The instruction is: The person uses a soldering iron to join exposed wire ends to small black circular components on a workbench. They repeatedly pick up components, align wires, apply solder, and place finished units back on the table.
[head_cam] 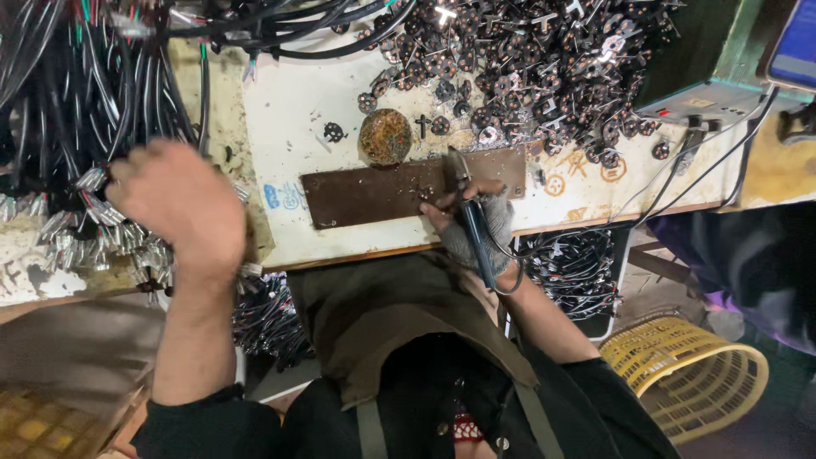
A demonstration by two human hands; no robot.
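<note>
Holding a soldering iron [473,223] like a pen, the right hand [472,228] is seen at about 3 o'clock from the middle of the view. A grey fingerless glove is worn on this hand, and its fingers are wrapped around the dark handle. The iron's tip is pointed toward 12 o'clock and is set on a flat brown plate [374,194] lying on the white desk [289,110]. A thin cord [646,191] is run from the handle toward 2 o'clock, up to a grey box [705,100].

At 9 o'clock the left hand [185,204] is lifted, seen from the back and blurred. Its fingers are curled under, so what they are doing cannot be told. Just beside it a big bunch of black wires [93,93] with shiny ends is hung.

A round brown lump [384,136] is placed at 12 o'clock, just above the plate. A pile of small dark round parts [518,59] is spread at 1 o'clock. A yellow basket [693,374] is seen on the floor at 4 o'clock.
</note>
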